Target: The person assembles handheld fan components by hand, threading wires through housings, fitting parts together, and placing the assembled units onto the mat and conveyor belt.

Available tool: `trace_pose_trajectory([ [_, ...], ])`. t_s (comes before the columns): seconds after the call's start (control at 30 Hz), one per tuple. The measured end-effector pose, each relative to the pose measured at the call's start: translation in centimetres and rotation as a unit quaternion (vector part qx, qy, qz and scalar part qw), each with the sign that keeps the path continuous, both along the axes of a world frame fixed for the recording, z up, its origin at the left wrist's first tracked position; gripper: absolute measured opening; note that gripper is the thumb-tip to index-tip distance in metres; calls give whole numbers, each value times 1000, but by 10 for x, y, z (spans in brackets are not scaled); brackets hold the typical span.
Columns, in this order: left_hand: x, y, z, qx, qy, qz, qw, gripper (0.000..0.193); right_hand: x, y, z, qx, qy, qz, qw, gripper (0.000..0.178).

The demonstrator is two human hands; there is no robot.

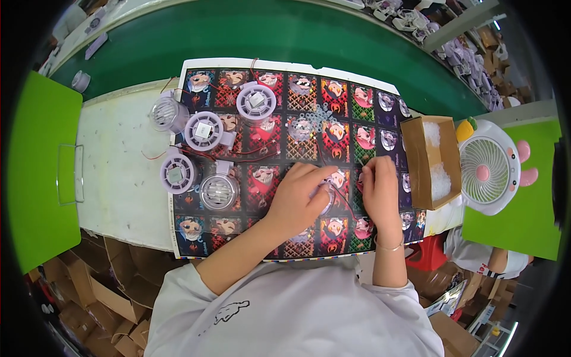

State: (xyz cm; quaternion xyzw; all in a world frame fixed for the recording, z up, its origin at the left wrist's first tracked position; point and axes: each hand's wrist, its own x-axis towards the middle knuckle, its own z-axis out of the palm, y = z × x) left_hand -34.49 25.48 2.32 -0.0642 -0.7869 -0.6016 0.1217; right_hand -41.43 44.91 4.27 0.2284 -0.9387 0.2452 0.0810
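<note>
My left hand (302, 199) is closed around a lilac round fan motor housing (325, 202), largely hidden by the fingers. Thin red and black wires trail from it toward my right hand (382, 187), whose thumb and fingertips are pinched together. What sits in that pinch is too small to make out. Several similar lilac motor housings (204, 131) lie to the left, some showing a pale square in the middle, with red wires running off them. Beyond my hands, small grey ring-like parts (321, 118) lie in a loose pile.
A printed sheet of cartoon pictures (226, 223) covers the white table (119, 166). To the right stand an open cardboard box (415, 169) with translucent small pieces and a white fan (489, 169) with pink ears. A green conveyor belt (250, 35) runs behind. Another person's arm (498, 260) shows at right.
</note>
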Motion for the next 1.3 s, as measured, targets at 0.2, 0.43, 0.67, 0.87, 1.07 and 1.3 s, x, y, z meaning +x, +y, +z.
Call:
trace_pose_trajectory([
  [0.2,0,0,-2,5,-5,-7,1000,35,42,-45,29,-207,-115,75,969,8],
  [0.43,0,0,-2,13,14,-11,1000,37,41,-52,31,-175,-50,106,978,9],
  [0.67,1,1,1,-22,26,5,999,35,40,-44,37,-205,-108,29,972,7],
  [0.87,2,1,0,-37,35,21,998,35,53,-37,46,-145,-108,56,982,10],
  [1.07,3,3,1,-37,36,30,998,33,63,-45,34,-131,-58,40,989,14],
  [1.3,1,6,0,-34,48,47,997,27,70,-64,23,-136,36,-37,989,18],
])
